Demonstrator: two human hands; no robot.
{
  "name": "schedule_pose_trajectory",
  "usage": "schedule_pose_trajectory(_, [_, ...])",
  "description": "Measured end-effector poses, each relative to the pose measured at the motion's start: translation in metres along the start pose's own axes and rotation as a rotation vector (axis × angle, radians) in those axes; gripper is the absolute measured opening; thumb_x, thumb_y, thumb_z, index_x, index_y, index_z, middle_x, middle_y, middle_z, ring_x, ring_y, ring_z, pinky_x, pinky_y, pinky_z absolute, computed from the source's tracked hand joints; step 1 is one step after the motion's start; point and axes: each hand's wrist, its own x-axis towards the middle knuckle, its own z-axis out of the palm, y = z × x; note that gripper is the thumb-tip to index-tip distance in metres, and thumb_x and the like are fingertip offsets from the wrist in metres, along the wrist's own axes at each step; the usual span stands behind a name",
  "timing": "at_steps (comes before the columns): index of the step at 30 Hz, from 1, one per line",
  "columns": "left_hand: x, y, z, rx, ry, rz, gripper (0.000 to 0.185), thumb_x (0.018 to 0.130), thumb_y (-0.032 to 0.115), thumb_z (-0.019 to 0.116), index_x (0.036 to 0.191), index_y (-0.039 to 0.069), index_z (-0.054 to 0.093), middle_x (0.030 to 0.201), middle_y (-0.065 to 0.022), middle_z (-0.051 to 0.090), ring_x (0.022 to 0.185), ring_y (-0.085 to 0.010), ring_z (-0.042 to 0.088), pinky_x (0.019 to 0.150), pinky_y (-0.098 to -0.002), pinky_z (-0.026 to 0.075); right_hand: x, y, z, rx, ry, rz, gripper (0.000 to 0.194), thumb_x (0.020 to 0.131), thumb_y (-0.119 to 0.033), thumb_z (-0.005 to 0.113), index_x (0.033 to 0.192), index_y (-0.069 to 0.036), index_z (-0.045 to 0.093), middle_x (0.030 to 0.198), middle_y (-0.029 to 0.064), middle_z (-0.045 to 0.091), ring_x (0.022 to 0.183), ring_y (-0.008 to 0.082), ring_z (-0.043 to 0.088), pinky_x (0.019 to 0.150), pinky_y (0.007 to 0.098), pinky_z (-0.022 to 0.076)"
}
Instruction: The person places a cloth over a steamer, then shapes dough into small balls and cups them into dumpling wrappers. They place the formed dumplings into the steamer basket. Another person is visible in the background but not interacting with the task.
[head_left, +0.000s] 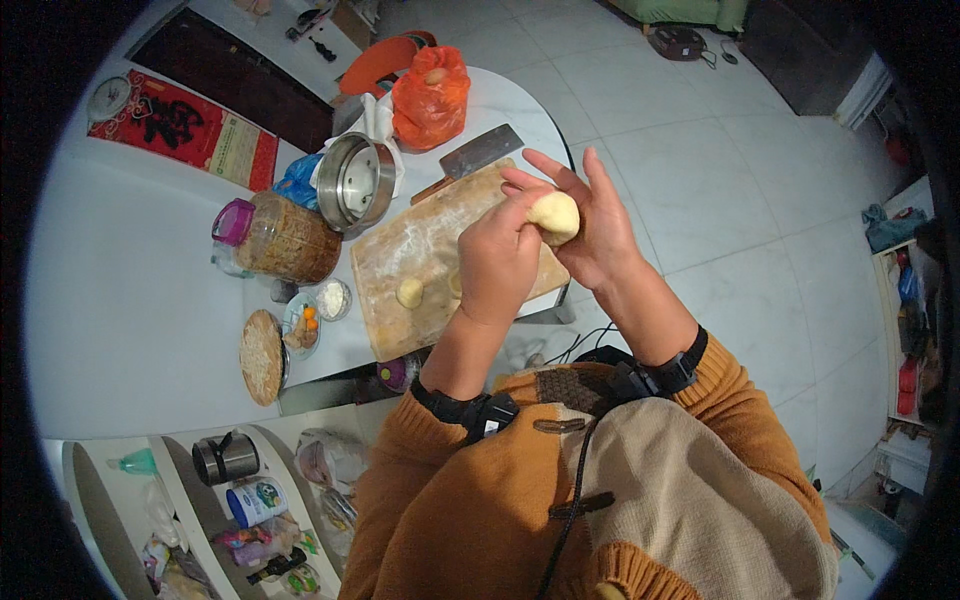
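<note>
Thumb and curled fingers of my left hand (499, 255) grip a smooth, pale yellow lump of dough (556, 217) above the near right part of a floured wooden board (397, 244). My right hand (602, 225) is beside it, palm towards the dough and fingers spread. Whether that palm bears any of the dough's weight is hard to tell. On the board lies a small dough piece (409, 293). Another dough piece (454, 284) is partly hidden behind my left hand. A cleaver (482, 151) with a wooden handle lies along the board's far edge.
Around the board on the white table (517, 94) are a red plastic bag (431, 101), a steel pot (356, 184), a large jar (289, 238), a bowl of white powder (333, 299) and a plate with small orange fruit (309, 319). Shelves (172, 480) stand at lower left.
</note>
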Motion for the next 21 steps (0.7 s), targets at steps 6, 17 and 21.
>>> schedule_pose_trajectory(6, [0.004,0.007,0.016,0.236,0.162,0.309,0.035,0.081,-0.001,0.061,0.114,0.009,0.067,0.096,-0.0137,0.071,0.081,-0.0314,0.069,0.073,-0.0407,0.057,0.005,0.005,-0.008,0.162,0.067,0.082,0.070,0.104,-0.057,0.022,0.142,-0.002,0.046,0.133,0.0188,0.059,0.124,0.0294,0.055,0.107,0.0435,0.0432])
schedule_pose_trajectory(17, [-0.004,-0.001,0.018,0.018,0.043,-0.081,0.031,0.081,0.002,0.062,0.110,0.008,0.067,0.095,-0.0127,0.071,0.081,-0.0326,0.068,0.072,-0.0413,0.056,0.003,0.008,-0.009,0.047,0.079,0.064,0.070,0.105,-0.056,0.021,0.141,-0.002,0.048,0.131,0.0181,0.061,0.121,0.0284,0.057,0.107,0.0417,0.0436])
schedule_pose_trajectory(21, [0.000,-0.001,0.020,0.252,0.150,0.309,0.032,0.080,0.000,0.061,0.110,0.009,0.067,0.098,-0.0119,0.071,0.085,-0.0331,0.068,0.073,-0.0431,0.056,0.004,0.008,-0.012,0.039,0.116,0.068,0.070,0.105,-0.056,0.020,0.140,-0.003,0.049,0.131,0.0181,0.061,0.120,0.0280,0.058,0.107,0.0405,0.0435])
